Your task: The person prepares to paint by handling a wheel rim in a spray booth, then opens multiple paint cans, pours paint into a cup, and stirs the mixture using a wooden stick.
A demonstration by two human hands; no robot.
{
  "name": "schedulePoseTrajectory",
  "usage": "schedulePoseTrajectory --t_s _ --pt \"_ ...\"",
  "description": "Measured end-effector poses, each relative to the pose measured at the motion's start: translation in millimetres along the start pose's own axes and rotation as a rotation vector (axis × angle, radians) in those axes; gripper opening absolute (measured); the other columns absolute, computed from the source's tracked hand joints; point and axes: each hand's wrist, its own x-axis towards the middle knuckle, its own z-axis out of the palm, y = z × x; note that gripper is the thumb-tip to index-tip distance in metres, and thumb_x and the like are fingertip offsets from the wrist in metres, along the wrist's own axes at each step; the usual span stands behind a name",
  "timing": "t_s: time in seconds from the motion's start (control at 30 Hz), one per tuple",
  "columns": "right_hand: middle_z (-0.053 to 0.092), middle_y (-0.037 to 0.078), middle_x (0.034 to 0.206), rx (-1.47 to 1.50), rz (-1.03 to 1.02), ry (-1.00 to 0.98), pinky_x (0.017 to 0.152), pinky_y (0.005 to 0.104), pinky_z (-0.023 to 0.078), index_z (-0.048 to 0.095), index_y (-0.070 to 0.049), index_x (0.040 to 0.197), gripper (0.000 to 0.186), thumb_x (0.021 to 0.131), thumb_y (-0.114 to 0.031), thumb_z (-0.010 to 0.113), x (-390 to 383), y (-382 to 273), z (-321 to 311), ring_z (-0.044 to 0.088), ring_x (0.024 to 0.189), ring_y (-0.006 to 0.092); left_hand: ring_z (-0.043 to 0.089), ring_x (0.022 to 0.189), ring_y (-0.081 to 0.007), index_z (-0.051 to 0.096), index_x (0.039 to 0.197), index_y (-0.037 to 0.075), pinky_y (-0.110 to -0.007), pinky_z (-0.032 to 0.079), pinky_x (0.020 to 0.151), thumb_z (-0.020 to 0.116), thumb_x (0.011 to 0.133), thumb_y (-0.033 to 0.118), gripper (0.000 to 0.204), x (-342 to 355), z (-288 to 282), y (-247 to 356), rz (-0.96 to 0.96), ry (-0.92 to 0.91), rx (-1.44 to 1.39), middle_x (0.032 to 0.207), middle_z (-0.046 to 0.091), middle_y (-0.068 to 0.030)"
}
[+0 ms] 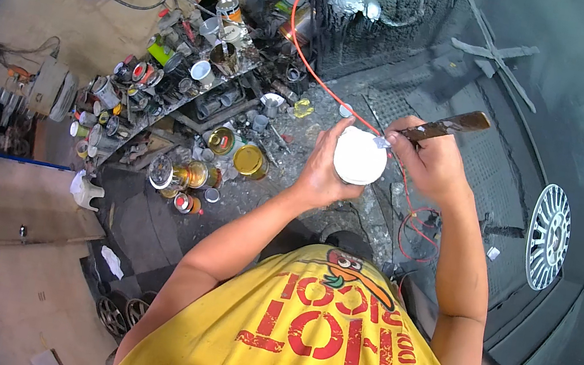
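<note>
My left hand (320, 170) is wrapped around the side of a round white can (360, 159), held up in front of my chest. Its top faces up and looks plain white; whether that is a lid or white contents I cannot tell. In my right hand (432, 166) is a putty knife (460, 125) with a worn brown wooden handle pointing up and to the right. Its small pale blade end meets the right edge of the can's top, beside my right thumb. My fingers partly hide the blade.
A bench (160, 106) crowded with paint cans and cups stands at left. Golden cans (250, 161) sit on the stained floor nearby. A red hose (315, 76) runs behind my hands and coils on the floor. At right are a silver wheel (549, 237) and a grey cross-shaped stand (494, 51).
</note>
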Motion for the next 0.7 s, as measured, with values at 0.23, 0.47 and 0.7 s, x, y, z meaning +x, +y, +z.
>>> schedulePoseTrajectory --t_s 0.23,0.47,0.7 --pt "0.068 0.019 0.079 -0.200 0.088 -0.147 0.066 0.0448 0.050 0.069 -0.001 0.097 0.017 0.096 -0.018 0.067 29.1 23.1 15.5 0.065 0.072 0.0398 0.051 0.124 -0.0418 0.030 0.156 0.007 -0.051 0.042 0.109 0.089 0.059 0.015 0.113 18.5 4.5 -25.1 -0.162 0.030 -0.054 0.134 0.055 -0.0208" --pt "0.067 0.018 0.077 -0.087 0.007 -0.085 0.065 0.0444 0.050 0.069 -0.003 0.096 0.017 0.096 -0.020 0.069 112.2 44.7 35.4 0.065 0.072 0.0392 0.051 0.129 -0.0391 0.032 0.156 0.008 -0.049 0.043 0.111 0.091 0.058 0.013 0.114 61.7 -20.0 -87.5 -0.278 0.058 -0.123 0.139 0.053 -0.0190" --pt "0.068 0.021 0.077 -0.148 0.000 -0.237 0.065 0.0512 0.052 0.073 -0.006 0.095 0.027 0.096 -0.033 0.070 237.8 89.6 86.7 0.067 0.074 0.0432 0.051 0.130 -0.0389 0.034 0.154 0.005 -0.049 0.043 0.111 0.091 0.058 0.015 0.112 140.8 -77.3 -168.0 -0.247 0.099 -0.041 0.137 0.053 -0.0205"
